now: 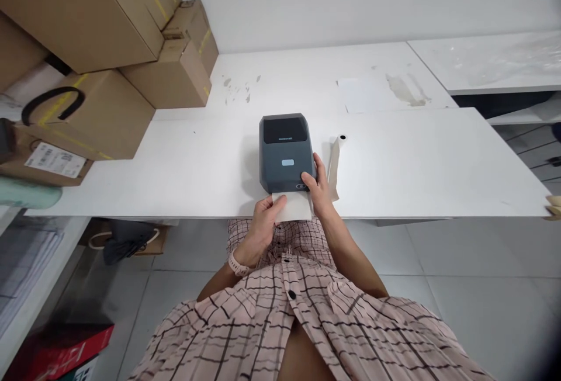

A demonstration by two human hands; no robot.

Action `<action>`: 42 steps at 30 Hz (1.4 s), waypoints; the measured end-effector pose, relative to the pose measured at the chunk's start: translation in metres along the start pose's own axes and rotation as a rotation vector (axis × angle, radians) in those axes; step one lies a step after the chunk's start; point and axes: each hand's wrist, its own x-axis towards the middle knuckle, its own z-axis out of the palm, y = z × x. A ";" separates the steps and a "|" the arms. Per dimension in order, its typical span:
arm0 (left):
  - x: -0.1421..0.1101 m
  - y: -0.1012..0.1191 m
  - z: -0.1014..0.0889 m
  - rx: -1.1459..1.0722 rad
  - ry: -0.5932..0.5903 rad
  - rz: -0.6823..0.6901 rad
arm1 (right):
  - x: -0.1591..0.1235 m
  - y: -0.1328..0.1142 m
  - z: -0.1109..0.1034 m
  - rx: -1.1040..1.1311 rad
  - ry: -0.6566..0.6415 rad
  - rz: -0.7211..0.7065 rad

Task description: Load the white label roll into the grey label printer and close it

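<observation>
At a white worktop (412, 156), pinches likely flimsy paper (298, 208) by its edge with left fingers (264, 203), bracing spread right fingers (319, 166) against a seemingly rigid printer (284, 150).

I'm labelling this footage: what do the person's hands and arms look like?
The left hand and right hand are ungloved, the forearms uncovered. A pale pink, watch-like band circles the left wrist; none on the right. The shirt is pink with dark checks.
</observation>
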 end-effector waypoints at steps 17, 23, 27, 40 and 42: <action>0.011 0.006 -0.037 0.373 0.368 0.580 | -0.010 -0.077 0.021 -0.872 -0.052 -0.667; 0.030 0.015 -0.019 0.259 0.104 0.539 | -0.021 -0.056 0.012 -0.613 -0.042 -0.576; 0.031 0.007 -0.018 0.224 0.088 0.509 | -0.040 -0.027 0.007 -0.301 0.101 -0.255; 0.040 0.017 -0.018 0.250 0.181 0.702 | -0.027 -0.036 0.002 -0.201 0.112 -0.244; 0.048 0.036 -0.018 0.212 0.134 0.779 | -0.009 -0.050 0.000 -0.224 0.087 -0.310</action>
